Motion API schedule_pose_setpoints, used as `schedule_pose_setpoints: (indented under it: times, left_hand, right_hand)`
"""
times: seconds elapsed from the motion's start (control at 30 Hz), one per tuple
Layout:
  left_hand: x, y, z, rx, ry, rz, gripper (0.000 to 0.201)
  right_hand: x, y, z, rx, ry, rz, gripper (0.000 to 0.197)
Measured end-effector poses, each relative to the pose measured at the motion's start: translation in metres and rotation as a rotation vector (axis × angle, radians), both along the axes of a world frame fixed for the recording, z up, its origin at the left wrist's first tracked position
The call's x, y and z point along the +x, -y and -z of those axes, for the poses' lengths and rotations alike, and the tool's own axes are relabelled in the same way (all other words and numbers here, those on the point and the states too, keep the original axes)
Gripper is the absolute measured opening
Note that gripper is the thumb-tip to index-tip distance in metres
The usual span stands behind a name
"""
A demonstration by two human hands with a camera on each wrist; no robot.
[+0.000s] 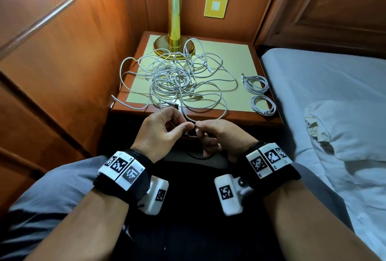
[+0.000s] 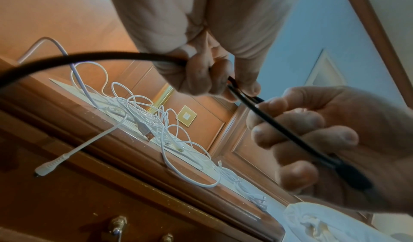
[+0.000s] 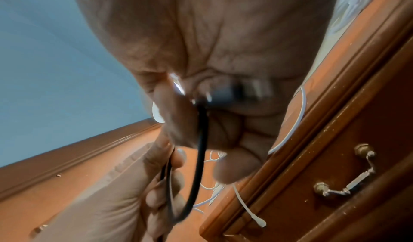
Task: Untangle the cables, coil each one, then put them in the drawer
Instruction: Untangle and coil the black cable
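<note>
A thin black cable [image 2: 279, 127] runs between both hands in front of the nightstand [image 1: 240, 56]. My left hand [image 1: 183, 124] pinches it in curled fingers [image 2: 212, 79]. Close beside it my right hand [image 1: 201, 130] grips the same cable, whose plug end [image 3: 241, 90] lies in the palm. A slack loop of it [image 1: 195, 157] hangs below the hands. Several tangled white cables [image 1: 177, 79] lie piled on the nightstand top. Two coiled white cables [image 1: 255, 84] [image 1: 263, 106] lie at its right edge. The drawer [image 3: 380, 122] below is closed, with its metal handle [image 3: 344, 187] showing.
A brass lamp [image 1: 174, 31] stands at the back of the nightstand, touched by the tangle. One white cable end [image 2: 51, 166] dangles over the front edge. A bed [image 1: 313, 93] with a pillow lies to the right, wooden panelling [image 1: 62, 51] to the left.
</note>
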State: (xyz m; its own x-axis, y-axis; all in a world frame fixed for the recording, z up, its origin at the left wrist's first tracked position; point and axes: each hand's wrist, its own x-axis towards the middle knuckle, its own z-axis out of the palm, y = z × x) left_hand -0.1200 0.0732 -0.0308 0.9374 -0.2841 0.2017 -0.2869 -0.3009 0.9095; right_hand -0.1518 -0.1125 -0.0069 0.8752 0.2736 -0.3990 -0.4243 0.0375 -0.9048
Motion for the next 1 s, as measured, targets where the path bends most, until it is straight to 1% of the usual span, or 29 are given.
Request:
schedule_pose_setpoints:
  times: [0.03, 0.1, 0.2, 0.27, 0.33, 0.4, 0.5, 0.53, 0.63, 0.7, 0.8, 0.9, 1.0]
  left_hand:
    - [-0.001, 0.0, -0.001, -0.007, 0.001, 0.004, 0.02]
    - [0.001, -0.003, -0.003, 0.003, 0.002, -0.005, 0.022]
    - [0.013, -0.02, -0.007, 0.023, 0.0, -0.045, 0.022]
    - [0.022, -0.03, -0.008, 0.024, 0.009, -0.073, 0.014]
    - [0.025, -0.033, -0.007, 0.027, 0.024, -0.088, 0.004]
    - [0.022, -0.03, -0.005, 0.03, 0.024, -0.086, 0.001]
    - [0.018, -0.022, 0.0, 0.031, 0.036, -0.101, 0.003]
    - [0.017, -0.02, 0.001, 0.029, 0.046, -0.108, 0.003]
    - [0.015, -0.017, -0.002, -0.008, 0.062, -0.12, 0.005]
    - [0.014, -0.016, -0.004, -0.024, 0.071, -0.116, 0.005]
    - [0.012, -0.015, -0.005, -0.017, 0.118, -0.083, 0.006]
    - [0.012, -0.014, -0.004, -0.005, 0.143, -0.056, 0.006]
    - [0.012, -0.015, -0.006, -0.024, 0.13, -0.05, 0.005]
  right_hand:
    - [-0.001, 0.0, -0.001, 0.002, 0.017, -0.01, 0.03]
    - [-0.001, 0.001, -0.004, 0.079, 0.055, 0.019, 0.032]
    - [0.0, 0.012, -0.013, 0.254, 0.057, 0.208, 0.027]
    - [0.001, 0.022, -0.017, 0.313, 0.048, 0.302, 0.026]
    - [0.0, 0.027, -0.017, 0.314, 0.051, 0.337, 0.024]
    - [-0.002, 0.024, -0.016, 0.31, 0.045, 0.323, 0.023]
    - [-0.004, 0.016, -0.015, 0.314, 0.025, 0.24, 0.014]
    - [-0.005, 0.015, -0.015, 0.305, 0.009, 0.223, 0.015]
    - [-0.004, 0.014, -0.015, 0.256, -0.048, 0.238, 0.028]
    - [-0.003, 0.012, -0.013, 0.213, -0.057, 0.246, 0.031]
    - [-0.002, 0.011, -0.011, 0.178, -0.053, 0.211, 0.036]
    - [-0.003, 0.01, -0.011, 0.224, -0.057, 0.173, 0.039]
    - [-0.004, 0.009, -0.012, 0.306, -0.082, 0.14, 0.035]
